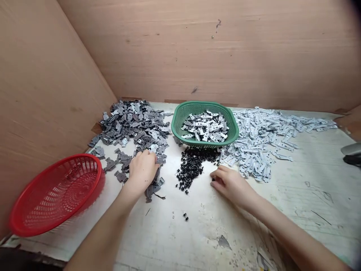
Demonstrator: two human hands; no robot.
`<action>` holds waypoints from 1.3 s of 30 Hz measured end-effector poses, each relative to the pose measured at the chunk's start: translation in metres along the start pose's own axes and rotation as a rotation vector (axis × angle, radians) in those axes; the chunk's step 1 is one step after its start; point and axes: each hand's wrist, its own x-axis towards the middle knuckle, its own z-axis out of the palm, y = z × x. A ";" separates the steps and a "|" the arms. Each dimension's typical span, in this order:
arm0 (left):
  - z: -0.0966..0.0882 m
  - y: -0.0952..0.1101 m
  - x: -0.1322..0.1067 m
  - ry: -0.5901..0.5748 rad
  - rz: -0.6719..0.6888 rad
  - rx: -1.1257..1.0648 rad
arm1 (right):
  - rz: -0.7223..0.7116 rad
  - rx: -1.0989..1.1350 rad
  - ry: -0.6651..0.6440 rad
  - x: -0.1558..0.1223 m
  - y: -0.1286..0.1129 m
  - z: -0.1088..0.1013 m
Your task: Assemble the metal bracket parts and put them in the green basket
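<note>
Hands apart: your left hand (143,168) curled over dark plates (132,124), right hand (229,183) pinching by black pins (191,165); a careless sweep could scatter pins.

Off to the sides of my bench
Red basket (56,192) tilted at left; green basket (205,123) holding assembled pieces; light metal plates (270,135) heaped at right.

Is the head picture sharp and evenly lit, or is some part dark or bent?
Head view: soft, even light, no glare; left hand and right hand cast faint shadows; top right corner darkens; table edges bow from wide lens; small parts slightly soft.
</note>
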 end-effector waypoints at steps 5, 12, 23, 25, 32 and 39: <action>0.007 0.044 -0.024 0.214 0.474 -0.293 | -0.050 -0.090 0.153 -0.009 0.003 0.014; 0.044 0.098 -0.057 0.213 0.938 -0.258 | 0.144 0.179 0.186 -0.027 0.017 -0.002; 0.044 0.104 -0.063 -0.224 0.460 -0.549 | 0.117 0.380 0.153 -0.036 0.013 -0.012; 0.046 0.105 -0.063 -0.260 0.426 -0.688 | 0.097 0.467 0.116 -0.038 0.009 -0.013; 0.036 0.097 -0.055 -0.683 0.036 -1.441 | -0.141 0.366 0.181 -0.044 -0.012 -0.016; 0.031 0.099 -0.053 -0.863 -0.115 -1.623 | -0.177 0.173 0.265 -0.042 -0.019 -0.007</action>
